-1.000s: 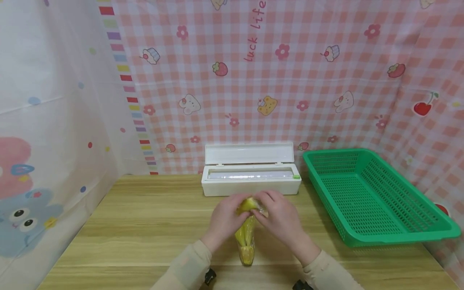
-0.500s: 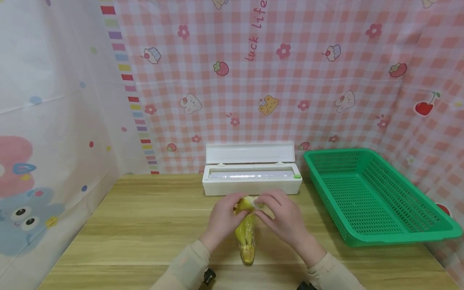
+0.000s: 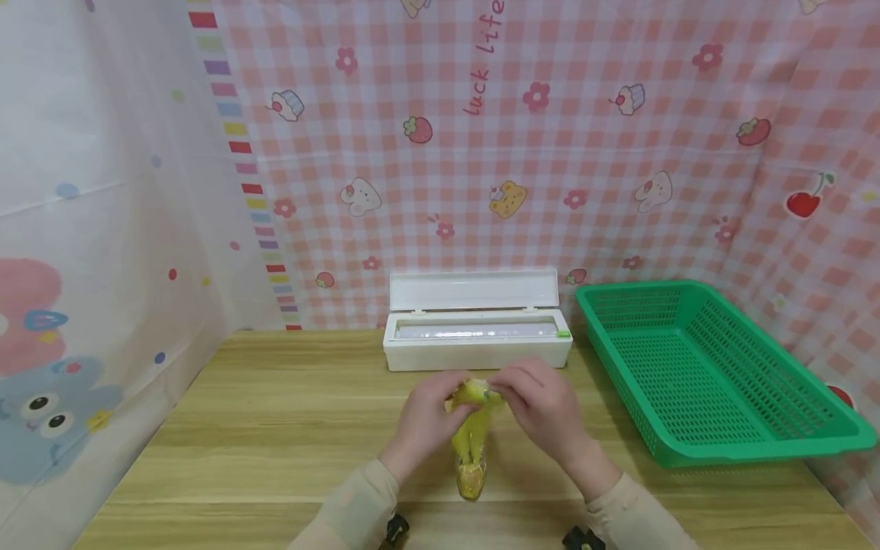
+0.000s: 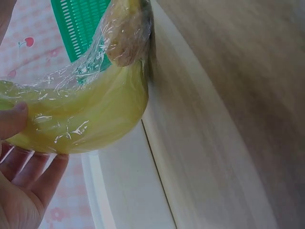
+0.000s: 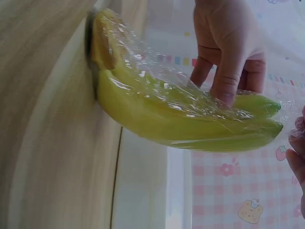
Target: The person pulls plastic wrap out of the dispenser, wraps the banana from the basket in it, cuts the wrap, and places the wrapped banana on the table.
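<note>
A small bunch of bananas (image 3: 470, 443), wrapped in clear plastic wrap (image 5: 162, 81), stands tilted up with its stem end resting on the wooden table. My left hand (image 3: 426, 416) grips it near the upper tips, thumb on one side and fingers on the other, as the left wrist view shows around the bananas (image 4: 95, 114). At the green tips, my right hand (image 3: 546, 405) pinches the loose end of the wrap. In the right wrist view that hand (image 5: 298, 152) is only partly in frame, with a wisp of film between it and the tips.
Behind the hands stands a white plastic-wrap dispenser (image 3: 477, 356), lid raised and a roll inside. A green perforated basket (image 3: 626, 382) sits at the right of the wooden table (image 3: 275, 428). Pink checked cloth (image 3: 447, 153) hangs behind the table.
The right hand has shifted slightly to the right at the tips, drawing the film's end. The left hand keeps its grip, and the upper part of the bananas has turned a little.
</note>
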### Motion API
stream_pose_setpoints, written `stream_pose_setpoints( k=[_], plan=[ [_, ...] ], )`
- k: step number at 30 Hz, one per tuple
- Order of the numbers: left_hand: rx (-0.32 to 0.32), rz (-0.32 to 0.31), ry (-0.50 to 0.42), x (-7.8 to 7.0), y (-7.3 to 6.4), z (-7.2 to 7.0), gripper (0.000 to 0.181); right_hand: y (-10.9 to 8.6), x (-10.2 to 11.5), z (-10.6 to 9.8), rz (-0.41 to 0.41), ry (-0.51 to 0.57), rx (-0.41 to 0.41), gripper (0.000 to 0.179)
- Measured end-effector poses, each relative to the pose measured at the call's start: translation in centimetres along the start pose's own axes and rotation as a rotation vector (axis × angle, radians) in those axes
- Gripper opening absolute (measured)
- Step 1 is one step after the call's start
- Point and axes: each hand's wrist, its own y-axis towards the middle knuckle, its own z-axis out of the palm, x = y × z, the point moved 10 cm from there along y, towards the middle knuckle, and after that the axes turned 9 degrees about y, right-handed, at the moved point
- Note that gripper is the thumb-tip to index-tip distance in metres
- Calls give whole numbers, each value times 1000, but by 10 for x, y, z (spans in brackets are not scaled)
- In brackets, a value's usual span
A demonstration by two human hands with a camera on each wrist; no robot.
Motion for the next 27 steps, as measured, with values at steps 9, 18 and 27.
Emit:
stream_pose_setpoints(
  k=[9, 18, 27],
  plan=[
    [-21, 90, -19, -9, -1, -2, 34, 7, -16, -4, 96, 98, 24, 27],
    [-42, 200, -5, -19, -4, -4, 44, 9, -24, -2, 170, 160, 43, 22],
    [-70, 271, 5, -27, -7, -8, 42, 2, -35, 4, 237, 202, 48, 2]
  ],
)
